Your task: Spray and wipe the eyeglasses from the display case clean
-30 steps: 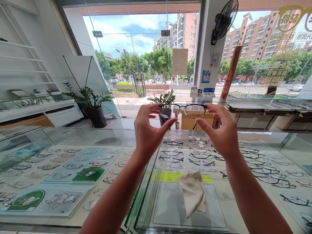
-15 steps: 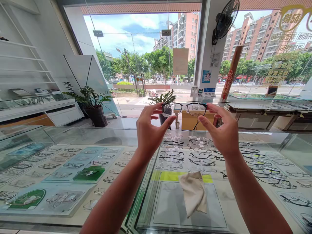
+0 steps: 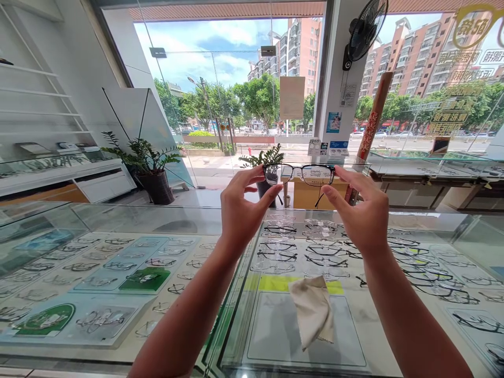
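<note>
A pair of dark-framed eyeglasses (image 3: 298,168) is held up in front of me at arm's length, above the far edge of the glass counter. My left hand (image 3: 246,207) grips the frame's left corner, its thumb below. At the opposite corner, my right hand (image 3: 362,210) pinches the frame in the same way. The temples point away from me, their dark tips showing below the lenses. Below, a crumpled beige cleaning cloth (image 3: 313,312) lies on a pale rectangular mat (image 3: 271,336) on the counter.
Rows of spectacle frames (image 3: 277,256) fill the glass display counter (image 3: 236,336) on both sides. Beyond it stand potted plants (image 3: 155,186), a yellowish cabinet (image 3: 305,197) and another showcase (image 3: 417,170). A fan (image 3: 364,31) hangs on the pillar by the glass front.
The eyeglasses have tilted slightly, so both temple tips now show below the lenses. My right hand has shifted a little to the right; the cloth lies where it was.
</note>
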The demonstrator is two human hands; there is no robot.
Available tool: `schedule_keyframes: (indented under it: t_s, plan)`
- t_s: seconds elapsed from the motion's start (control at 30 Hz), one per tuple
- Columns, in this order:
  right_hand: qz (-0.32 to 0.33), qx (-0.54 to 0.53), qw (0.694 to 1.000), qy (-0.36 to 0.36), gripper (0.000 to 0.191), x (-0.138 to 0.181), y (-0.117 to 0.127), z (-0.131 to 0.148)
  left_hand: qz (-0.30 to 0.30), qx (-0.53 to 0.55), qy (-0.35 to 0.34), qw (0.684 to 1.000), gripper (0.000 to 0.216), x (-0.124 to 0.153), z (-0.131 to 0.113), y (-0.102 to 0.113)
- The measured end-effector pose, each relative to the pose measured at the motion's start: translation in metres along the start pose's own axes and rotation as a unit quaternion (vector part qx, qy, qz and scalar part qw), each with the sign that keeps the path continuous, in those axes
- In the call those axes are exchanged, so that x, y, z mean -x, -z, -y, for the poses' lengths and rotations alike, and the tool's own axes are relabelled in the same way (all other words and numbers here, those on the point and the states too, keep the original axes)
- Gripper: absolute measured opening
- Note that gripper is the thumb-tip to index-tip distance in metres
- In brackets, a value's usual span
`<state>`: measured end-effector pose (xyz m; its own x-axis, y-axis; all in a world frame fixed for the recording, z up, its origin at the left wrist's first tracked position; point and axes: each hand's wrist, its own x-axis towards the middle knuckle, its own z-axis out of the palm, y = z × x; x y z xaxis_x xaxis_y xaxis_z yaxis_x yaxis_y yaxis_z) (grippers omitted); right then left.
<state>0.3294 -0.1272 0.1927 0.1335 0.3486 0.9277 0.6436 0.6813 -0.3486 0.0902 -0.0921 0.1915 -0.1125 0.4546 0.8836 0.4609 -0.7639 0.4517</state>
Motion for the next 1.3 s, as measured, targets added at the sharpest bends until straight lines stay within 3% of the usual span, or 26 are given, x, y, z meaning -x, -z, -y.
schedule_keyframes:
  t_s: [1.3]
  plan:
    - [0.026,-0.003,0.998,-0.063,0.045,0.0033,-0.0033,-0.0043,-0.008,-0.050,-0.038,0.998,0.049,0.0006,-0.0076,0.0023]
